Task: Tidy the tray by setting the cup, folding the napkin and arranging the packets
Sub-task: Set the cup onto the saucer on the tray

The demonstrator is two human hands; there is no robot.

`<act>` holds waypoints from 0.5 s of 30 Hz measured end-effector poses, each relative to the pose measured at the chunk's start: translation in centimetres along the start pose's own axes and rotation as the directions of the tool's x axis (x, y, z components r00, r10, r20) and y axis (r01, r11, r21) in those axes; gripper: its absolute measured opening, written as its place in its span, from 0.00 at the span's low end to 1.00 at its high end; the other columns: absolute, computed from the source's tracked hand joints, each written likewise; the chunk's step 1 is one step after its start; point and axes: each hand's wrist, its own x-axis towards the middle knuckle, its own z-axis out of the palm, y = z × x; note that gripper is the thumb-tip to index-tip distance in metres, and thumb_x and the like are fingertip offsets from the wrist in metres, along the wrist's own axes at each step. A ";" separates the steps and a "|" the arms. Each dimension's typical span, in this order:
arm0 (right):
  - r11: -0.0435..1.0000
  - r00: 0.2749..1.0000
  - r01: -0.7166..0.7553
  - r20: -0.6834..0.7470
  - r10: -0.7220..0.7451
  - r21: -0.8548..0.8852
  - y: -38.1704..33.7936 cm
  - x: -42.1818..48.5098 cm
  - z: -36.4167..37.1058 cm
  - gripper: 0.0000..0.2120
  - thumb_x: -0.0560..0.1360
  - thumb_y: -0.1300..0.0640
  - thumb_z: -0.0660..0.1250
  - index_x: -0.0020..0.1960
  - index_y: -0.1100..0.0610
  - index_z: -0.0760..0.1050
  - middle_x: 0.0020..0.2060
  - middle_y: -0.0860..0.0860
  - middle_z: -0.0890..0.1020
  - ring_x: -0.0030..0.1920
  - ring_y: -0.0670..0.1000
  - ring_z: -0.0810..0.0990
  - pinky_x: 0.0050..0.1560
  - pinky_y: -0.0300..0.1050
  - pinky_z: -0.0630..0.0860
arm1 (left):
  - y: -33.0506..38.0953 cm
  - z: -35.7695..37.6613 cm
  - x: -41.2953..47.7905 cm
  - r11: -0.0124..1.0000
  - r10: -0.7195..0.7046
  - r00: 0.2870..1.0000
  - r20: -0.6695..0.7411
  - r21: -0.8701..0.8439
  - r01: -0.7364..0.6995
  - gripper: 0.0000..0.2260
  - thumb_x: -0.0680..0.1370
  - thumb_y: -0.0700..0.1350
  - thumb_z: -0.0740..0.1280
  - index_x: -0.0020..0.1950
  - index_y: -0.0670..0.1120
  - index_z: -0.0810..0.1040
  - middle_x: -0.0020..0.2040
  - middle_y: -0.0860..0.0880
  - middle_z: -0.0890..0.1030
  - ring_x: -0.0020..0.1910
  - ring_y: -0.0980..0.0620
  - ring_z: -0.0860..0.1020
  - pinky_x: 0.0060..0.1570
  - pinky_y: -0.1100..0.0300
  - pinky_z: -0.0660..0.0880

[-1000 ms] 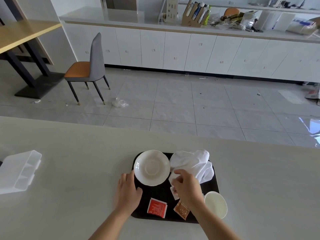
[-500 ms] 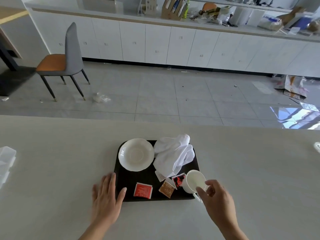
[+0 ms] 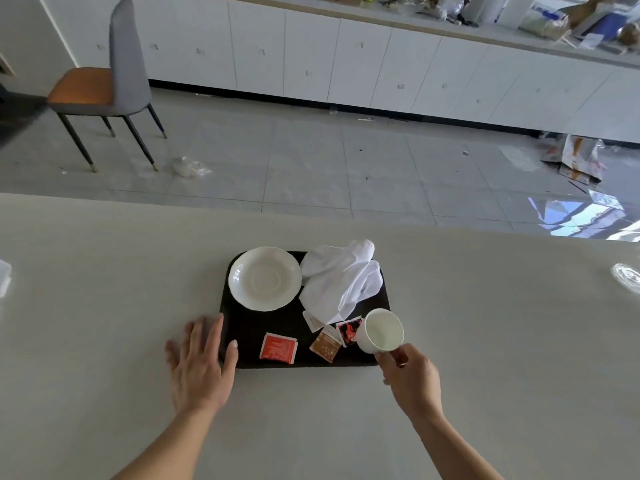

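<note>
A black tray (image 3: 249, 330) lies on the pale table. A white saucer (image 3: 265, 278) sits at its back left and a crumpled white napkin (image 3: 341, 282) at its back right. Along the front lie a red packet (image 3: 278, 348), a brown packet (image 3: 325, 345), a red-and-black packet (image 3: 348, 331) and a white one (image 3: 311, 320) partly under the napkin. My right hand (image 3: 412, 379) grips the handle of the white cup (image 3: 381, 330), tilted at the tray's front right corner. My left hand (image 3: 201, 365) lies flat, fingers spread, against the tray's front left edge.
The table's far edge runs across the view above the tray, with tiled floor beyond. A clear plastic container (image 3: 4, 278) shows at the left edge and a glassy object (image 3: 627, 275) at the right edge. A grey chair (image 3: 104, 88) stands far left.
My right hand left the napkin, moved to the cup at the tray's right front and took its handle; the cup now tilts. My left hand slid from the saucer to the tray's front left edge.
</note>
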 end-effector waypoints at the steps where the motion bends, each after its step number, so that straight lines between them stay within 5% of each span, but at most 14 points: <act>1: 1.000 1.000 -0.005 -0.006 0.005 0.012 0.1 -0.1 0.0 0.13 0.72 0.48 0.73 0.34 0.51 0.74 0.26 0.48 0.81 0.29 0.48 0.81 0.30 0.44 0.74 | 0.1 -0.1 0.0 1.000 -0.004 1.000 0.001 0.003 0.004 0.27 0.77 0.61 0.49 0.75 0.54 0.62 0.72 0.44 0.70 0.74 0.44 0.62 0.73 0.39 0.52; 6: 0.996 0.997 -0.031 -0.061 0.036 0.078 -0.2 -0.2 0.0 0.11 0.72 0.50 0.73 0.34 0.51 0.77 0.25 0.44 0.82 0.29 0.39 0.79 0.29 0.40 0.69 | 0.1 0.0 0.1 1.000 -0.001 1.000 -0.011 -0.008 0.001 0.27 0.77 0.61 0.49 0.75 0.55 0.62 0.72 0.44 0.70 0.74 0.45 0.62 0.73 0.39 0.52; 15: 0.982 0.984 0.015 -0.177 0.019 0.188 -2.1 -0.7 -0.8 0.13 0.72 0.49 0.74 0.32 0.52 0.75 0.26 0.46 0.83 0.29 0.43 0.79 0.31 0.43 0.73 | 0.1 -0.2 0.0 0.999 0.008 0.999 -0.042 -0.039 -0.010 0.27 0.78 0.61 0.47 0.75 0.55 0.63 0.73 0.45 0.69 0.75 0.46 0.61 0.74 0.41 0.51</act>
